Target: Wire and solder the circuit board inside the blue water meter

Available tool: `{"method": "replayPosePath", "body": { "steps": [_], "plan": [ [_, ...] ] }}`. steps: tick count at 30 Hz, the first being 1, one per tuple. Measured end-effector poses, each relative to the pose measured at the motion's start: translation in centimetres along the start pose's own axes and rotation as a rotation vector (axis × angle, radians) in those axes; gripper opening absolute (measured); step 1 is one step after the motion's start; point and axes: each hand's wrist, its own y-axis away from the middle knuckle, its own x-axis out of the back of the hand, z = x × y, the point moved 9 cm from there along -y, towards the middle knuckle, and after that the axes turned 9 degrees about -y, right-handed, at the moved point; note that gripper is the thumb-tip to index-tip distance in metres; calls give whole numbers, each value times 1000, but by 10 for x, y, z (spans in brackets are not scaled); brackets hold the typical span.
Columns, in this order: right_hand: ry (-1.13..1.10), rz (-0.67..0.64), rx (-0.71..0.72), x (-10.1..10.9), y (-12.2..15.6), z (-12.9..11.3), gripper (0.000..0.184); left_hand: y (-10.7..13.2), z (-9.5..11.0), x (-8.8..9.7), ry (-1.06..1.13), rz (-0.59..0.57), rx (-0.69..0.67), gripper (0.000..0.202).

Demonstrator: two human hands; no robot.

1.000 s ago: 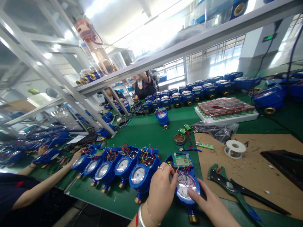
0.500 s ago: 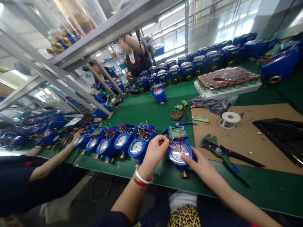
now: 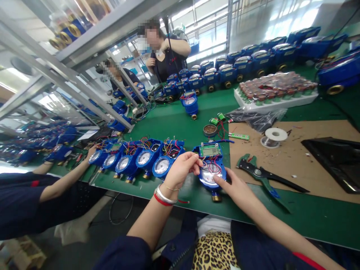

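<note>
A blue water meter (image 3: 208, 184) with a brass end stands before me, its dial facing up. At its back is a green circuit board with a small display (image 3: 211, 151). Loose thin wires (image 3: 213, 168) loop between board and dial. My left hand (image 3: 183, 168) is closed in a pinch at the meter's left side, where the wires meet the fingertips; the exact strand is hidden. My right hand (image 3: 234, 186) holds the meter's right side, thumb on the dial and other fingers partly hidden. Left of my left hand stands another blue meter (image 3: 162, 167) with exposed wires.
Wire strippers (image 3: 260, 173) and a solder spool (image 3: 274, 137) lie on cardboard (image 3: 292, 157) at right. Behind are a round tin (image 3: 210, 130), a battery tray (image 3: 277, 103) and rows of meters (image 3: 227, 75). A co-worker's arm (image 3: 67, 180) reaches in at left; another person (image 3: 165, 52) is opposite.
My view has tilted a little, so the bench sits slightly differently. My left hand's fingers have shifted slightly at the wires; my right hand stays on the meter. The person opposite has lowered an arm.
</note>
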Motion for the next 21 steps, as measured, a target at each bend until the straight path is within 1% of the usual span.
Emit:
{"method": "replayPosePath", "body": {
  "steps": [2,4,8,11,15,17,18,21],
  "plan": [
    [11,-8,-7,1,1,-1,74,0,-1,0,74,-16,5,23],
    [10,-4,-9,2,1,-2,75,2,-1,3,135,-4,-4,19],
    [13,-3,-7,2,2,-3,73,9,-4,8,171,38,-24,24],
    [27,-14,-13,0,2,-2,72,13,-6,11,117,79,-40,22],
    [69,-56,31,4,4,-7,72,13,-2,13,-61,151,-94,19],
    [87,-83,66,12,3,-13,69,13,-1,14,-124,192,-103,18],
    [94,-68,88,20,0,-17,67,12,-1,14,-138,202,-103,17],
    [115,64,220,51,-14,-43,61,11,-3,12,-136,194,-101,16]
  ]
}}
